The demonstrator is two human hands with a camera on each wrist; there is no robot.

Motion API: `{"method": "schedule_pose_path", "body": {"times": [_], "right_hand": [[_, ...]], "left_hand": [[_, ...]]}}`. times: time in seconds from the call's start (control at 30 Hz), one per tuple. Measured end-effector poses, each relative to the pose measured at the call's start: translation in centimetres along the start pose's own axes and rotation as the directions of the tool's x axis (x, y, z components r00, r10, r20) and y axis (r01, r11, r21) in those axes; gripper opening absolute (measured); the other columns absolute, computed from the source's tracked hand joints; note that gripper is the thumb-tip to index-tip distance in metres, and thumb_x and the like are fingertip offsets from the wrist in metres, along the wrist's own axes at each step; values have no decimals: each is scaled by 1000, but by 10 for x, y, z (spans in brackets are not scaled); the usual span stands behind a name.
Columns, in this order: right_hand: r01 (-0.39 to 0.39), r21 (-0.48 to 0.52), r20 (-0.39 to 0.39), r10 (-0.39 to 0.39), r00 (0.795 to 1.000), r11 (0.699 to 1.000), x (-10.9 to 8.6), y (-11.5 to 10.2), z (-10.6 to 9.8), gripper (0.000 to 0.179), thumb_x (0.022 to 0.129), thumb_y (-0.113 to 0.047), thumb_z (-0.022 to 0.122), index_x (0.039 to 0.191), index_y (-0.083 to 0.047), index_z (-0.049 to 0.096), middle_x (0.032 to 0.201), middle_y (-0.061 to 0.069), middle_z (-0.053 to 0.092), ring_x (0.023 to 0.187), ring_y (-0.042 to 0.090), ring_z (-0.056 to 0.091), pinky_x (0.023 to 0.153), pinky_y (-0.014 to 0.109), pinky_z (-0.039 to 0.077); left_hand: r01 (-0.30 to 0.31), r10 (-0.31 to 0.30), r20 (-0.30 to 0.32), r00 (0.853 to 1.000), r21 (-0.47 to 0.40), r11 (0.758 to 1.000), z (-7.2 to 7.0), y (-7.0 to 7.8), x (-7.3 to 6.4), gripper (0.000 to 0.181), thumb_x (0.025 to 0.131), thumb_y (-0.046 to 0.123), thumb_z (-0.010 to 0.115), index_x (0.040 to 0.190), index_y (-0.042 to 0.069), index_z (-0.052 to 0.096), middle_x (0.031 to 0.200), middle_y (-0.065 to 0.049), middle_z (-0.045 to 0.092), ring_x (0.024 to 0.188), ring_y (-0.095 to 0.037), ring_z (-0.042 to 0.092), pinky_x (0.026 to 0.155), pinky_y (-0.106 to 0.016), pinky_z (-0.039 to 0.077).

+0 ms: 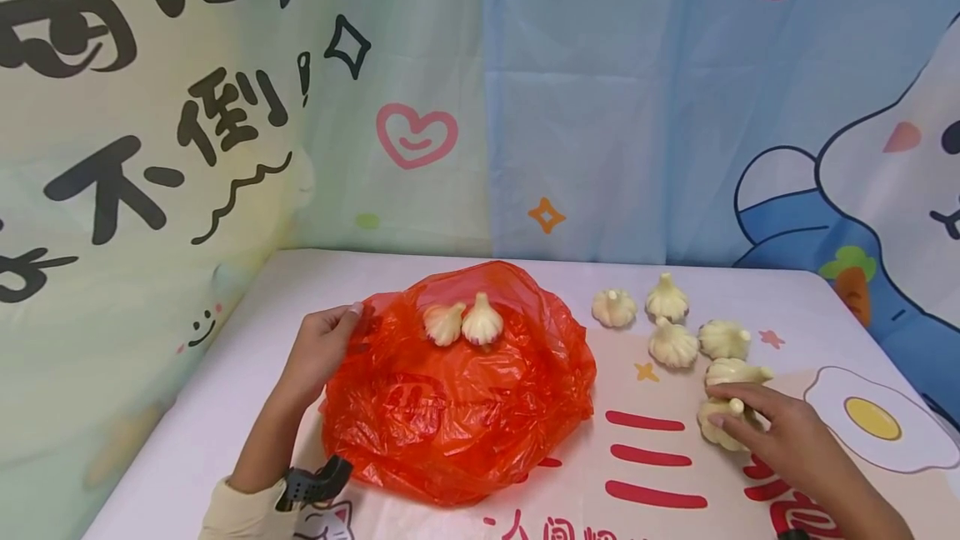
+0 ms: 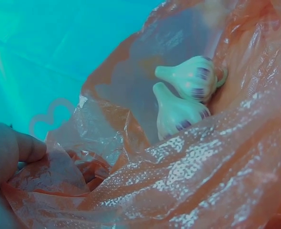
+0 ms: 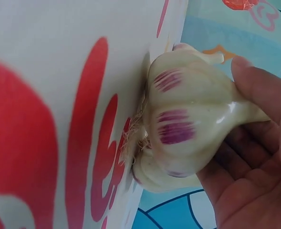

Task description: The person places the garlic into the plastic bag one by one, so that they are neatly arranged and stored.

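A crinkled red plastic bag [image 1: 457, 407] lies on the table with its mouth spread. My left hand [image 1: 324, 346] pinches the bag's left edge between thumb and fingers. Two garlic bulbs [image 1: 482, 320] lie side by side in the bag, stems up in the head view; the left wrist view shows their purple streaks. On the right, my right hand [image 1: 787, 432] grips the nearest garlic bulb [image 3: 188, 114] of a loose row, thumb and fingers about its stem. That bulb's roots are right at the tabletop. Behind it lies another garlic bulb [image 1: 733, 371].
Several more garlic bulbs [image 1: 672, 344] continue the row toward the table's back edge. A printed cloth [image 1: 652, 515] with red strokes and a fried egg covers the table [image 1: 330, 269]. Behind stands a patterned curtain [image 1: 585, 107]. A black band [image 1: 318, 482] is on the left wrist.
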State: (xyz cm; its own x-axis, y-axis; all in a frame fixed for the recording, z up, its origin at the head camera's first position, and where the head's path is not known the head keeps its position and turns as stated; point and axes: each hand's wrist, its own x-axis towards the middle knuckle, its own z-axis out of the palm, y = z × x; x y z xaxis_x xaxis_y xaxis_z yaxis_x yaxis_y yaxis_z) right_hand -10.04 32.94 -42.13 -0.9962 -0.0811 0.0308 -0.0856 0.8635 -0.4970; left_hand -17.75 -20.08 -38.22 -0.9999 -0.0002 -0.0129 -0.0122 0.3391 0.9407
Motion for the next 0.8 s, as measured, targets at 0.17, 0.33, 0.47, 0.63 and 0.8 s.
{"method": "schedule_pose_path", "body": {"times": [0.17, 0.33, 0.47, 0.63, 0.8], "right_hand": [[-1, -10, -19, 0, 1000, 1000, 1, -1, 2, 44, 83, -27, 78, 120, -8, 68, 114, 19, 65, 87, 24, 56, 61, 19, 51], [-14, -6, -26, 14, 1000, 1000, 1, -1, 2, 42, 83, -26, 78, 120, -7, 68, 113, 20, 65, 85, 24, 55, 59, 19, 51], [-16, -1, -28, 16, 999, 1000, 0, -1, 3, 41, 84, -24, 78, 120, -7, 68, 113, 20, 65, 83, 24, 54, 57, 20, 50], [-10, 12, -41, 10, 999, 1000, 0, 0, 3, 38, 85, -24, 77, 119, -8, 69, 113, 20, 65, 85, 25, 55, 58, 20, 52], [-12, 42, -48, 14, 999, 999, -1, 0, 4, 36, 87, -26, 75, 117, -8, 69, 116, 22, 64, 99, 41, 60, 71, 39, 58]], "left_hand": [[-11, 11, 1, 1000, -3, 1000, -1, -1, 1, 47, 105, 36, 43, 117, -4, 65, 110, -19, 67, 101, -31, 66, 81, -35, 55], [-11, 11, -1, 1000, -12, 1000, -1, -1, 1, 47, 104, 36, 44, 117, -5, 65, 110, -19, 67, 100, -30, 66, 81, -34, 56], [-8, 8, 0, 1000, -12, 1000, 0, -1, 1, 47, 104, 36, 44, 117, -4, 66, 110, -19, 67, 99, -30, 66, 81, -35, 56], [-10, 10, -1, 1000, -9, 1000, 0, 0, 1, 47, 104, 37, 44, 114, -4, 67, 108, -18, 67, 98, -30, 66, 81, -35, 56], [-6, 6, -1, 1000, -2, 1000, 0, 0, 1, 47, 104, 37, 43, 112, -3, 67, 108, -18, 67, 98, -30, 65, 82, -35, 56]]}}
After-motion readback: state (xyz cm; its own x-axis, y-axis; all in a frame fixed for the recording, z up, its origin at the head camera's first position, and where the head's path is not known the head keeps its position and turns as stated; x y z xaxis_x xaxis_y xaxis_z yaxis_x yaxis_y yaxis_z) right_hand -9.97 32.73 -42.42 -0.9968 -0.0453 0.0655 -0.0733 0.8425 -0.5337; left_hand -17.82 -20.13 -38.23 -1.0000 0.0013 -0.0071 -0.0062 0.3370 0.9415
